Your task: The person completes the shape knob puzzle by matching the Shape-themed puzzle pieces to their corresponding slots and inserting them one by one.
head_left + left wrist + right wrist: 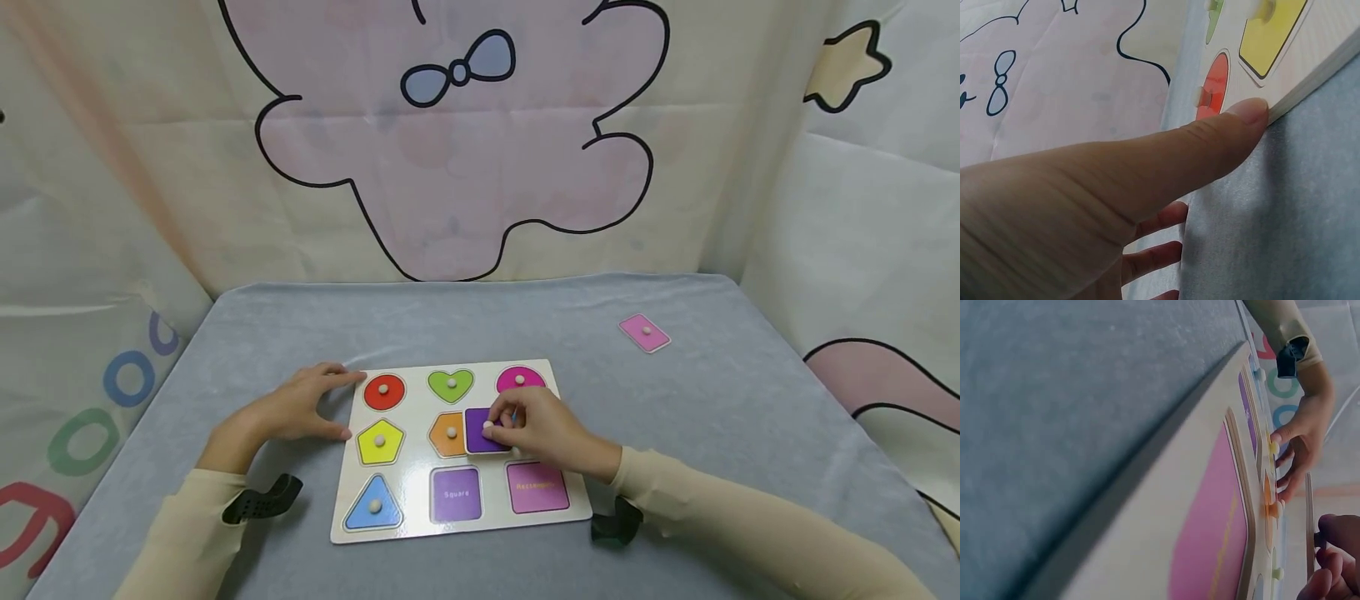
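Observation:
A purple square puzzle piece [478, 442] hangs above the wooden shape board [412, 467]; my right hand [546, 429] pinches its small knob between thumb and fingers. In the right wrist view the piece [1310, 531] shows edge-on, apart from the board. My left hand [296, 406] touches the board's left edge, its fingers spread and the thumb [1235, 125] at the edge near the red circle [384, 392] and yellow pentagon [380, 442]. Two recesses show bare: one labelled Square [456, 493], and a pink rectangle recess [537, 487] below my right hand.
A pink rectangle piece [645, 332] with a knob lies at the back right of the grey cloth [675, 408]. Seated in the board are a green heart [451, 384], an orange piece [447, 434], a magenta piece [520, 377] and a blue triangle [374, 504]. A printed curtain [450, 167] hangs behind.

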Tool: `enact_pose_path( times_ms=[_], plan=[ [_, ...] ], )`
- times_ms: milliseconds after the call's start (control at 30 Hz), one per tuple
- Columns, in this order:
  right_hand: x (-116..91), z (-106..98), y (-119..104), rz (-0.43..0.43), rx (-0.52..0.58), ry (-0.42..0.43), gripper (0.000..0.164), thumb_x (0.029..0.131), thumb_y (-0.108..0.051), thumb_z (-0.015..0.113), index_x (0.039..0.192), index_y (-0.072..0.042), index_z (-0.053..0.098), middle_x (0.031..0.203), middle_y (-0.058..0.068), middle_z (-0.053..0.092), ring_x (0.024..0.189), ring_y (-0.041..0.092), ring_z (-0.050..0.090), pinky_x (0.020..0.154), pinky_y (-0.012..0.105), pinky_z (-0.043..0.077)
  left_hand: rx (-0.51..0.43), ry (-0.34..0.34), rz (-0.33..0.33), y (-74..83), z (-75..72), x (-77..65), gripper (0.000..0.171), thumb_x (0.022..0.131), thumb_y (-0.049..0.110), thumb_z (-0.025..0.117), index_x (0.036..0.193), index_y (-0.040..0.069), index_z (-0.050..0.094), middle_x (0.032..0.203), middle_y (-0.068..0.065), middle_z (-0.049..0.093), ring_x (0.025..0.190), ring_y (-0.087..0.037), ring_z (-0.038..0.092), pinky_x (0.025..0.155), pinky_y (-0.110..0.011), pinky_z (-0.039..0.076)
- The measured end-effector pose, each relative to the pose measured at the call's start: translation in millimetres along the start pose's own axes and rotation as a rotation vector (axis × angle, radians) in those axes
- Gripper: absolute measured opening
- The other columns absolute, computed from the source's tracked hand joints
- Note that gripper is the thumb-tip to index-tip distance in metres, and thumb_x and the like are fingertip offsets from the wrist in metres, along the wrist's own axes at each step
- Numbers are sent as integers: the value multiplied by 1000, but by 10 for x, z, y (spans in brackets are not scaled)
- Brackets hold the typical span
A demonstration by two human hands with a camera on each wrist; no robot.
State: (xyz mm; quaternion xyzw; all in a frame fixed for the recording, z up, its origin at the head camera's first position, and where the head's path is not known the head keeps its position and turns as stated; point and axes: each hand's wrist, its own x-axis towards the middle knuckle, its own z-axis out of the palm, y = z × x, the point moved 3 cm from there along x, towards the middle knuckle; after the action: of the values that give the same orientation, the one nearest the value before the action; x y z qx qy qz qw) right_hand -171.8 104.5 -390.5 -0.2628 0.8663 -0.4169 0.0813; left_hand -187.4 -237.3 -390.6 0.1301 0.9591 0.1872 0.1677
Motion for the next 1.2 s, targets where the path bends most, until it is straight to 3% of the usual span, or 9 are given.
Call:
enact_pose_path(
  times_ms=[367, 667, 1200],
  plan=[
    [-52, 131, -40, -22, -12, -40, 11, 85, -22, 82, 84, -18, 71, 68, -10, 54, 59, 2, 48, 54, 18, 42, 7, 9, 4, 6, 21, 6, 90, 74, 43, 88, 151, 18, 48, 151, -26, 41, 136, -50, 37, 105, -73, 39],
    [-98, 244, -60, -51, 39, -75, 13, 84, -18, 82, 83, -15, 70, 66, -10, 52, 58, -2, 45, 54, 17, 43, 2, 10, 1, 12, 14, -1, 90, 74, 43, 88, 151, 18, 48, 152, -27, 40, 137, -50, 36, 105, -74, 38],
    [-115, 386, -140, -25, 53, -130, 13, 85, -19, 82, 84, -14, 70, 65, -10, 52, 56, -2, 46, 53, 16, 42, 6, 13, 26, 16, -6, -20, 88, 77, 42, 87, 151, 16, 48, 152, -27, 40, 137, -50, 36, 106, -73, 38]
  ],
)
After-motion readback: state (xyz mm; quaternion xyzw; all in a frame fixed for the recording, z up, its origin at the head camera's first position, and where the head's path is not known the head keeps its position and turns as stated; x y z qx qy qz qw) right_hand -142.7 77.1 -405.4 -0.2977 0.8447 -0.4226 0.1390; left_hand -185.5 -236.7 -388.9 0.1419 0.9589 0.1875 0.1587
